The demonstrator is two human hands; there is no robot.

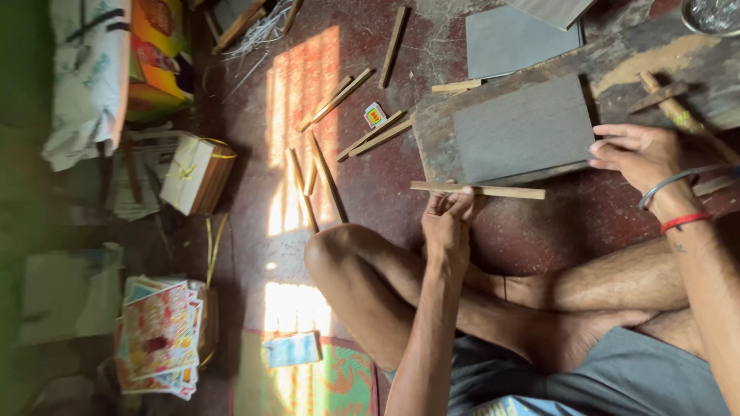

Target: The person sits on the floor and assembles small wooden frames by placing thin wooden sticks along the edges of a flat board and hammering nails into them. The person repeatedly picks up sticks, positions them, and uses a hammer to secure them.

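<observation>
My left hand (449, 223) grips a thin wooden strip (493, 190) and holds it level against the near edge of a grey board (524, 127). That board lies on a worn wooden plank (617, 58) on the floor. My right hand (636, 154) rests its fingers on the grey board's right edge; a bangle and a red thread circle the wrist. I sit cross-legged, with my knee (331, 246) jutting left below the strip.
Several loose wooden strips (339, 96) lie scattered on the dark red floor, with a small matchbox-like box (375, 115). A second grey sheet (512, 38) lies farther back. Bundled cards (196, 173), printed pictures (158, 335) and sacks (85, 77) crowd the left side.
</observation>
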